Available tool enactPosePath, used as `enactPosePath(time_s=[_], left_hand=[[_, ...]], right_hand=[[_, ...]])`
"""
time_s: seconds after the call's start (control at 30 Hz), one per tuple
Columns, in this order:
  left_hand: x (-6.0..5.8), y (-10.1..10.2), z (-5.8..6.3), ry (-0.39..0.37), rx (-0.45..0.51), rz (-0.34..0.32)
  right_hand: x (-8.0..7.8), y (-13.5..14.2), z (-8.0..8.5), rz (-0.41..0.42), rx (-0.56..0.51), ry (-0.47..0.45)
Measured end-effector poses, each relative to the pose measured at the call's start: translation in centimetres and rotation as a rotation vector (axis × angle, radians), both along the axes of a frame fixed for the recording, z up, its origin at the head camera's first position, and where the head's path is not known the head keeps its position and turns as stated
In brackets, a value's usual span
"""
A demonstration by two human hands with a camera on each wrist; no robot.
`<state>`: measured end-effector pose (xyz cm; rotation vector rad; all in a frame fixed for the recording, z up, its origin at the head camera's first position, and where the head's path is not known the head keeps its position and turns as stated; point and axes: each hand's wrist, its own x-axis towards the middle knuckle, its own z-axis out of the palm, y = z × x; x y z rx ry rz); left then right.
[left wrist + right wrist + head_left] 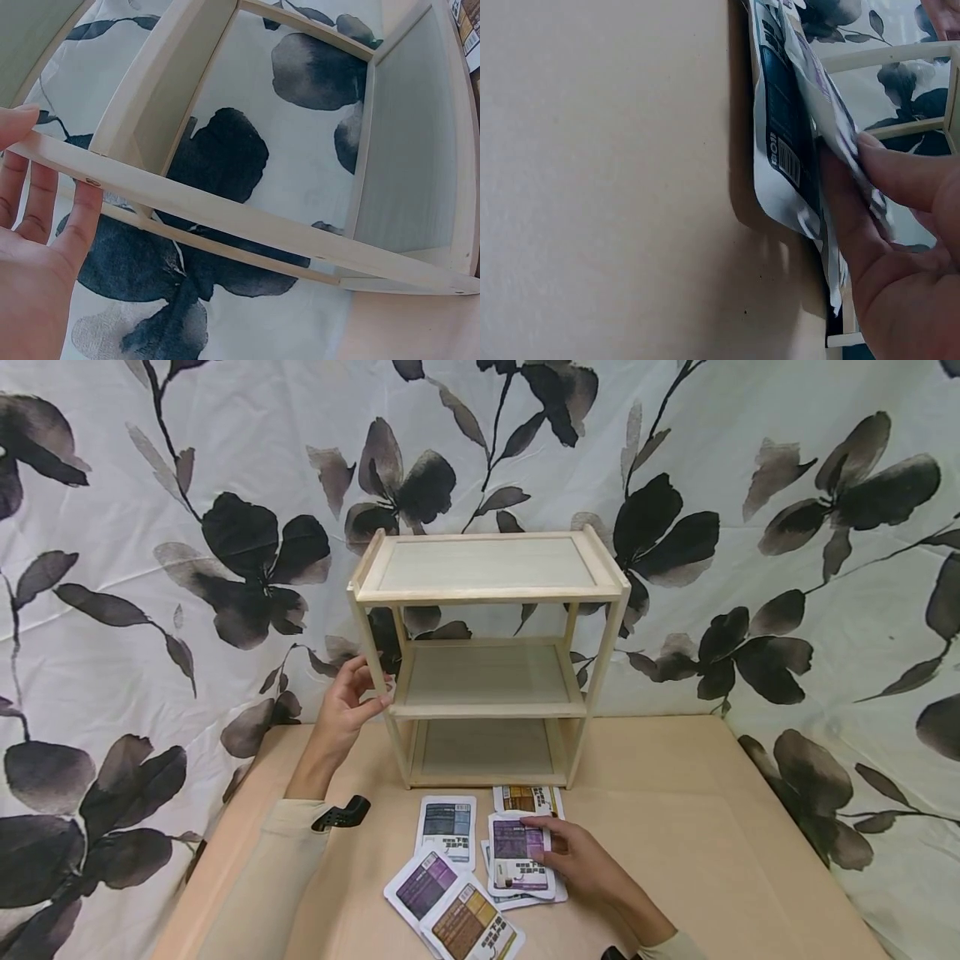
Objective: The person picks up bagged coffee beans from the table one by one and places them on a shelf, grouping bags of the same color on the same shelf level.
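Observation:
A three-tier pale wooden shelf (483, 562) stands at the back of the table. My left hand (341, 714) holds its left front post (202, 210) near the middle tier, thumb on one side and fingers on the other in the left wrist view. In front of the shelf, my right hand (592, 864) pinches a white flat pouch with a purple label (517, 852) by its right edge. Thumb and finger grip that pouch (829, 112) in the right wrist view, above a blue-labelled pouch (780, 120) on the pile beneath.
Left of the right hand lie a purple-labelled pouch (426, 883), a brown-labelled one (472, 922) overlapping it, and a blue-labelled one (447, 827). Another yellow-brown pouch (528, 797) lies close to the shelf base. Floral cloth (480, 460) hangs behind the wooden table (712, 827).

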<state>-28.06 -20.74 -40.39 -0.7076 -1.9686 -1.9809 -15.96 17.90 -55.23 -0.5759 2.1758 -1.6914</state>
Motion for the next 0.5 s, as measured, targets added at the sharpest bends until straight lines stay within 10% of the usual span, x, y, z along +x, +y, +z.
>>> enactPosePath(time_s=[0.5], left_hand=[[-0.3,0.1,0.1,-0.009,0.004,-0.001]], right_hand=[[-0.9,1.3,2.2,0.048,-0.086,-0.157]])
